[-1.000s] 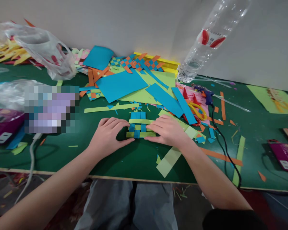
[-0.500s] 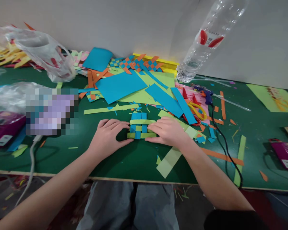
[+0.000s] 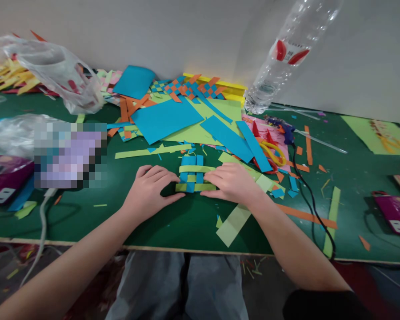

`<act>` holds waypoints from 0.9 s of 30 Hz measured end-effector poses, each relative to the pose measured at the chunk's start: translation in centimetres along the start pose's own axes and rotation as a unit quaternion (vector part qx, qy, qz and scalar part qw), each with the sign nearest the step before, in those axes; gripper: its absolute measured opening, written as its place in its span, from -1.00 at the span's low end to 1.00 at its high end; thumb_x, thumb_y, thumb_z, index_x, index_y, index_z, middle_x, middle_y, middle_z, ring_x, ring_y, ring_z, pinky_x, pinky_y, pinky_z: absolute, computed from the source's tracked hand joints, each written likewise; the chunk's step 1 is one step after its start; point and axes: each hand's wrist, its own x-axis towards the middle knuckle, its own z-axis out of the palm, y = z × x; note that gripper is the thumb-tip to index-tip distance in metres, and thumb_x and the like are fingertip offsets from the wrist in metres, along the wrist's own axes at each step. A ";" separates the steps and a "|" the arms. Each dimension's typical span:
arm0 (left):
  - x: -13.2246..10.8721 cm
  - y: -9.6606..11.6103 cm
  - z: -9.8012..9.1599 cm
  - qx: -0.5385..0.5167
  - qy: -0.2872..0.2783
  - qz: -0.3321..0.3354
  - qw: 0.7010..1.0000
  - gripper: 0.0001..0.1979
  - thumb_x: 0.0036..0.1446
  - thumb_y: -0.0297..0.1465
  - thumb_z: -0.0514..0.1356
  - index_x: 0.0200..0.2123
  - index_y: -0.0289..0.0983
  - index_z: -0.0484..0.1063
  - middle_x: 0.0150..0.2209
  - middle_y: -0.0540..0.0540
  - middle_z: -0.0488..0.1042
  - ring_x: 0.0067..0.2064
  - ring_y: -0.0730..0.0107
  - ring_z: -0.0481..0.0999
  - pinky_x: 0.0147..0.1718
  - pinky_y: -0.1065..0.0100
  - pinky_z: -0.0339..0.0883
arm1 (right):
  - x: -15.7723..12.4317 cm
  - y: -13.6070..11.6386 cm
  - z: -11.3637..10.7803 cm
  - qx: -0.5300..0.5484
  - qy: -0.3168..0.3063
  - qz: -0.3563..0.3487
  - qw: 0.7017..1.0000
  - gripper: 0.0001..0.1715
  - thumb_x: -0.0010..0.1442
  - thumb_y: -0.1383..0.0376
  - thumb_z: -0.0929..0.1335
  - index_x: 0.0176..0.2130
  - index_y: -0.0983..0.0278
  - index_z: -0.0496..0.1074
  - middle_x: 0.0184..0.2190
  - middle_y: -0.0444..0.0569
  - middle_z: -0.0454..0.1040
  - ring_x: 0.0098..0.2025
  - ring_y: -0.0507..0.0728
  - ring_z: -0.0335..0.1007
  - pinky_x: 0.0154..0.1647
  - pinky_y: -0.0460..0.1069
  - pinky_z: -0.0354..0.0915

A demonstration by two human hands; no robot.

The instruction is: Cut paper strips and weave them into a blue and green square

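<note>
The blue-and-green weave lies on the desk, just below the centre of the frame. The left hand curls at its left edge, the right hand at its right — both touch it, though whether they pinch or only brace I cannot tell. The step looks like evening out the weave; the top green strip sits apart from the next — closing that gap calls for light, level pressure.

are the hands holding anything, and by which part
The blue-and-green paper weave: left hand at its left edge, right hand at its right; whether gripped or merely touched can't be told.
</note>
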 end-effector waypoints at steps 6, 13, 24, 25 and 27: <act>0.0 0.0 0.0 -0.002 0.013 0.006 1.000 -0.81 0.17 -0.21 0.23 -0.25 -0.21 0.43 -0.23 -0.04 0.57 -0.16 0.25 0.52 -0.09 0.16 0.19 | 0.1 0.1 0.2 -0.009 0.016 -0.005 1.000 -0.55 0.30 0.03 0.27 -0.23 0.35 0.50 -0.37 0.00 0.59 -0.39 0.10 0.44 -0.42 0.01 0.10; -0.1 -0.2 0.3 -0.003 0.005 -0.017 1.000 -0.76 0.15 -0.20 0.24 -0.19 -0.21 0.42 -0.08 -0.08 0.54 -0.07 0.20 0.49 -0.04 0.16 0.19 | 0.2 0.1 0.3 -0.028 0.020 -0.006 0.999 -0.60 0.31 0.09 0.27 -0.24 0.35 0.51 -0.37 -0.01 0.60 -0.40 0.10 0.44 -0.42 0.01 0.09; 0.1 0.0 0.5 -0.002 -0.034 0.032 0.999 -0.82 0.24 -0.28 0.15 -0.14 -0.19 0.46 -0.05 -0.11 0.50 -0.04 0.19 0.45 -0.06 0.13 0.19 | 0.1 0.1 0.2 0.008 0.010 -0.009 1.000 -0.63 0.31 0.10 0.28 -0.23 0.33 0.50 -0.36 0.01 0.59 -0.35 0.09 0.45 -0.40 0.00 0.09; 0.1 0.0 0.5 -0.003 -0.033 0.032 0.999 -0.82 0.24 -0.28 0.15 -0.14 -0.19 0.46 -0.06 -0.10 0.50 -0.04 0.19 0.45 -0.06 0.13 0.19 | 0.1 0.1 0.3 0.009 0.008 -0.008 1.000 -0.64 0.31 0.11 0.28 -0.22 0.33 0.50 -0.36 0.00 0.59 -0.35 0.09 0.45 -0.40 0.00 0.09; 0.1 0.0 0.6 -0.004 -0.033 0.032 0.999 -0.82 0.24 -0.28 0.15 -0.14 -0.19 0.45 -0.06 -0.10 0.50 -0.05 0.20 0.45 -0.06 0.14 0.19 | 0.0 0.1 0.3 0.009 0.002 -0.009 1.000 -0.66 0.31 0.12 0.28 -0.22 0.32 0.50 -0.35 -0.01 0.59 -0.35 0.09 0.45 -0.41 -0.01 0.09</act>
